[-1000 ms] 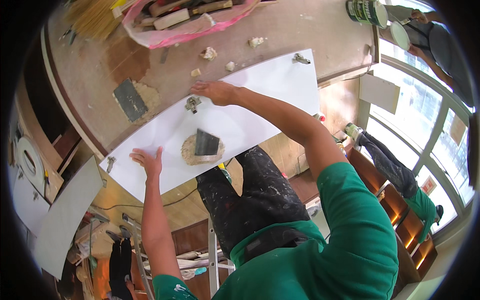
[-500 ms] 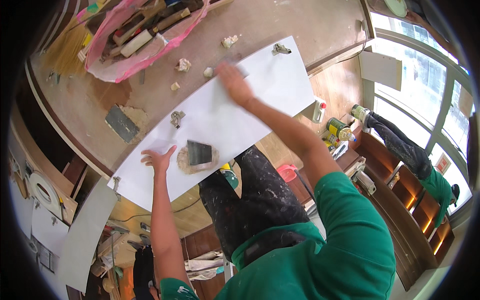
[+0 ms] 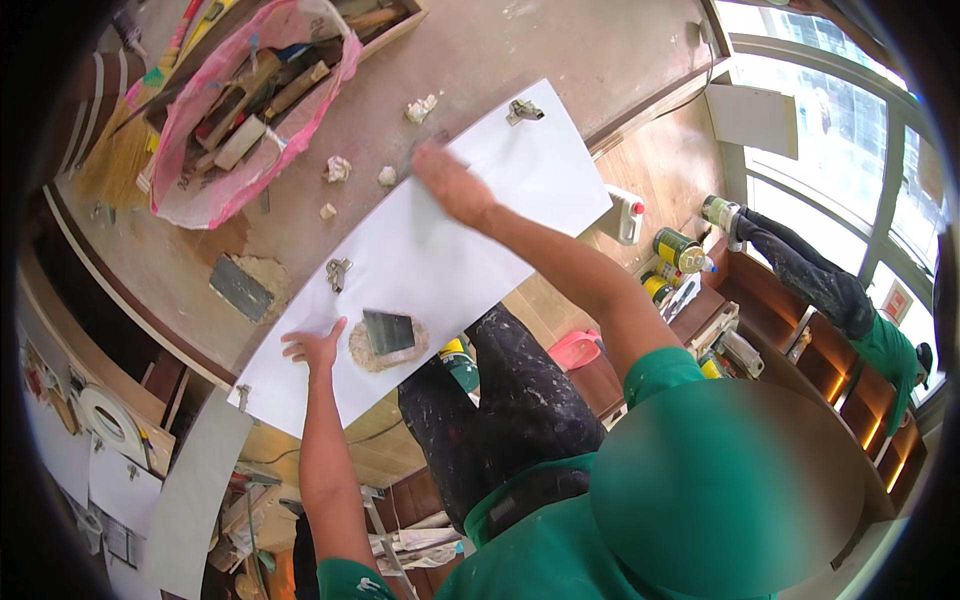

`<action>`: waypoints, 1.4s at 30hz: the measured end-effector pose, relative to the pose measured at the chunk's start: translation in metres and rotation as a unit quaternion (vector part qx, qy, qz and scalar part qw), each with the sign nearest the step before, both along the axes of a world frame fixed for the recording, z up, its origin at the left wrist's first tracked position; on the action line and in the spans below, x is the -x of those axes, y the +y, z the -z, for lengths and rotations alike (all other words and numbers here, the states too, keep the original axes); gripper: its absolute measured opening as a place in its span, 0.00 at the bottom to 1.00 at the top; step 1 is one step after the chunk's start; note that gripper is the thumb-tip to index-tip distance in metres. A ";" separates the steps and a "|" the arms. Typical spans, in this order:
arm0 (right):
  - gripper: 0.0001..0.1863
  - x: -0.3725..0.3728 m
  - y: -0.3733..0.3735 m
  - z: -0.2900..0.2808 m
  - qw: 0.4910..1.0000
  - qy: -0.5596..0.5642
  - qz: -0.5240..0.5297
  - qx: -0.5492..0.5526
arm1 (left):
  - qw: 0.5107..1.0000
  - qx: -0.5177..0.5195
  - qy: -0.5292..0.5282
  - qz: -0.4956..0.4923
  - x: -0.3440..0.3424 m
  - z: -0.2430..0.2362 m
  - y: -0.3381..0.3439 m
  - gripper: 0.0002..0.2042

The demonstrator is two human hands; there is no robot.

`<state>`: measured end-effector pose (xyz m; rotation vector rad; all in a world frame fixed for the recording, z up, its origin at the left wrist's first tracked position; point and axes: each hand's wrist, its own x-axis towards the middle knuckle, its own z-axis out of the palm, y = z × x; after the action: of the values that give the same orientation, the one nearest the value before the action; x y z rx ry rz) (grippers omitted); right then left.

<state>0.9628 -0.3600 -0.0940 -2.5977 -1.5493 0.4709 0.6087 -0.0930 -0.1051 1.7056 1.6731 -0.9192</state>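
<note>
A long white panel (image 3: 450, 257) lies slantwise in front of me, with metal clips (image 3: 339, 274) along it. My left hand (image 3: 313, 349) rests on its near left part, fingers spread, holding nothing. Beside it, a dark grey rectangular piece (image 3: 388, 332) lies on a rough beige patch on the panel. My right hand (image 3: 455, 186) is over the panel's far edge, fingers bent down and smeared by motion. Under the fingertips shows a blurred dark grey thing (image 3: 411, 158), too unclear to name.
Crumpled white lumps (image 3: 338, 168) dot the brown tabletop (image 3: 480, 55) beyond the panel. A pink-rimmed bag (image 3: 190, 195) of tools and a second dark piece (image 3: 241, 288) lie there too. Cans (image 3: 678, 250) and a white jug (image 3: 626, 216) stand right; another person (image 3: 850, 300) is farther right.
The whole view has shifted, so the panel appears lower and farther left. My right hand has slid slightly rightward along the panel. The left hand stays in place on it.
</note>
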 end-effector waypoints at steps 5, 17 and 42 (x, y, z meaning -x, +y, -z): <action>0.30 -0.044 -0.037 -0.007 0.988 0.071 0.112 -0.074 | 1.000 0.024 0.014 -0.002 -0.002 -0.009 0.001 0.80; 0.40 -0.168 -0.114 -0.080 0.954 0.011 0.280 -0.109 | 0.999 0.027 0.029 0.013 -0.002 -0.008 0.002 0.79; 0.33 -0.200 -0.176 -0.010 0.998 -0.034 0.034 -0.051 | 0.998 0.020 0.041 0.032 -0.004 -0.009 0.003 0.79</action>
<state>1.1623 -0.5363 -0.0840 -2.6030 -1.4584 0.2924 0.6131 -0.0904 -0.0956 1.7242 1.6493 -1.0601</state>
